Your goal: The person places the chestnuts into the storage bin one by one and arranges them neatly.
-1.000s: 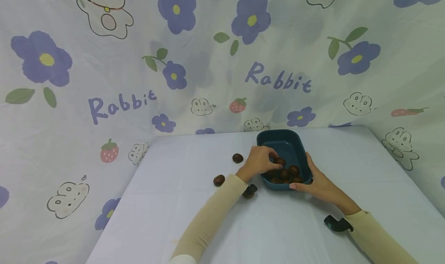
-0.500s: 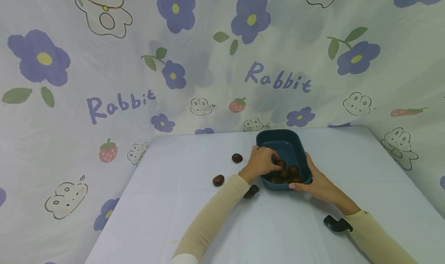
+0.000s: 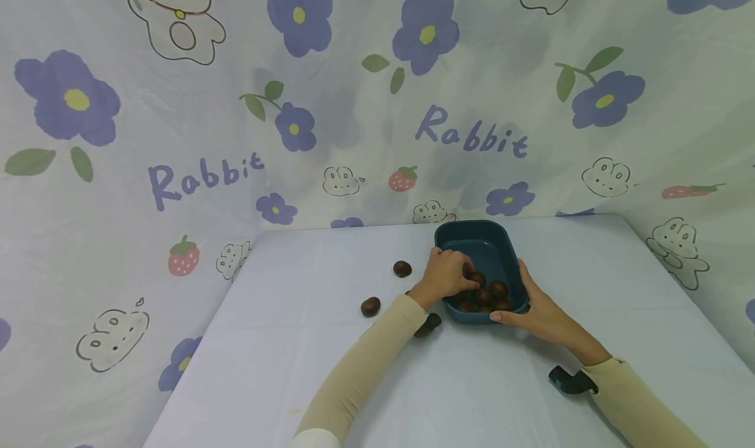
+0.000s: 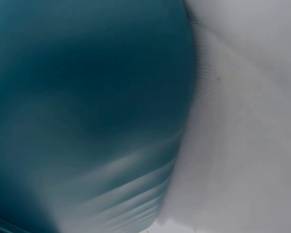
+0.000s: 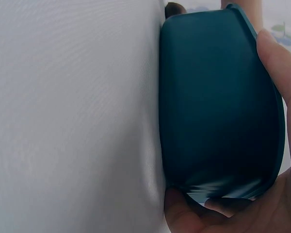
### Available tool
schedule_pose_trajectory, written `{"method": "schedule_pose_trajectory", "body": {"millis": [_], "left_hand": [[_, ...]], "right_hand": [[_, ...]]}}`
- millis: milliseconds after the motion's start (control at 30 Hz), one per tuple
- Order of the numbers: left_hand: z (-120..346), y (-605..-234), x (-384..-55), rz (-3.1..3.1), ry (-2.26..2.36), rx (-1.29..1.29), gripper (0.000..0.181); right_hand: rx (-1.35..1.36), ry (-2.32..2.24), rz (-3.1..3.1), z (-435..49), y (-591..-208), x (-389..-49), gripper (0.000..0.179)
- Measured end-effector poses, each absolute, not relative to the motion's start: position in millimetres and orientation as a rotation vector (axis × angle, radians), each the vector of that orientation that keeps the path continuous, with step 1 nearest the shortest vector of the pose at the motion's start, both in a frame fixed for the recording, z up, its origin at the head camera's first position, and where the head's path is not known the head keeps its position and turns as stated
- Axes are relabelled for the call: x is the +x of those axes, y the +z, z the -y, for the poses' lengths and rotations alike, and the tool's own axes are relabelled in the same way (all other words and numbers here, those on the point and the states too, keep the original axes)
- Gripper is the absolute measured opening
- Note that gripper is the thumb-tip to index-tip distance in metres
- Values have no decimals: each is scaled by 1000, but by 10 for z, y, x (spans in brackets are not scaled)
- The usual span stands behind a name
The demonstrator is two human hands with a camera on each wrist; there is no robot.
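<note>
A dark teal rectangular box (image 3: 486, 255) stands on the white-covered table with several brown chestnuts (image 3: 499, 289) gathered at its near end. Reaching over the box's left rim, my left hand (image 3: 444, 276) has its thumb and fingers curled around a chestnut (image 3: 476, 278) inside; part of that chestnut is hidden. My right hand (image 3: 542, 314) grips the box's near right corner, thumb over the near rim. In the right wrist view the fingers (image 5: 182, 211) curl around the box's outer wall (image 5: 208, 97). The left wrist view shows only the box's wall (image 4: 87, 107) and white cloth.
Left of the box lie two loose chestnuts, one farther back (image 3: 402, 268) and one nearer (image 3: 370, 306). A black wrist device (image 3: 572, 380) sits at the right cuff, and another (image 3: 428, 324) shows below the left wrist. A patterned curtain (image 3: 354, 107) hangs behind the table.
My left hand has shifted very slightly to the right and lower within the box, its fingers staying at the chestnut. The right hand and the box have barely moved.
</note>
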State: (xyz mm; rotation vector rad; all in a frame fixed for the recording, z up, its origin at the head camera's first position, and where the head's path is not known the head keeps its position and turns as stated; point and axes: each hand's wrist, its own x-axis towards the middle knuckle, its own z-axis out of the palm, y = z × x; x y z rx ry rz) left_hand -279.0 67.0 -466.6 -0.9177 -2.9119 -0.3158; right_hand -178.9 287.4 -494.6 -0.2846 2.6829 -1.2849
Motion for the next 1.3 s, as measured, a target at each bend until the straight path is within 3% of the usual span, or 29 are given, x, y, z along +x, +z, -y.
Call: {"method": "schedule_pose_trajectory", "body": {"millis": [300, 533, 833, 1300], "left_hand": [[-689, -4665, -2788, 2917, -315, -924, 32], [-540, -4613, -2774, 2814, -732, -977, 34], [95, -4300, -2732, 2668, -1269, -741, 34], [1051, -4231, -2554, 2636, -1314, -369, 33]], "right_hand": [[-276, -1274, -2686, -2876, -4952, -1785, 130], [-286, -1284, -2681, -2879, -4983, -1774, 129], [-272, -1270, -2681, -2890, -4935, -1788, 130], [-284, -1271, -2684, -2886, -4947, -1787, 130]]}}
